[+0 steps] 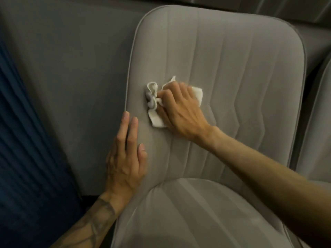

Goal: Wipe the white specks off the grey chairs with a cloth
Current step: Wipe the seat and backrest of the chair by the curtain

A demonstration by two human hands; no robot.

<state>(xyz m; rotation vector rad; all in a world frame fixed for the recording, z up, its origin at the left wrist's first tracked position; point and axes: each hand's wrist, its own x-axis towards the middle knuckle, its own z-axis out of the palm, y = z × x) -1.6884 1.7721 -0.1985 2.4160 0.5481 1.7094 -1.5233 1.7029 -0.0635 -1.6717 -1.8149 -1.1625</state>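
A grey padded chair (pixel 241 68) with stitched zigzag seams fills the middle of the view, its backrest above and its seat (pixel 188 212) below. My right hand (pixel 180 111) presses a crumpled white cloth (pixel 154 102) against the left part of the backrest, fingers curled over it. My left hand (pixel 125 158) lies flat on the backrest's left edge, just below the cloth, fingers stretched out and holding nothing. I can make out no white specks on the fabric in this dim light.
A second grey chair (pixel 315 122) shows at the right edge, close beside the first. A grey wall or panel (pixel 71 68) stands behind the chair on the left. Dark blue pleated fabric (pixel 23 140) hangs at the far left.
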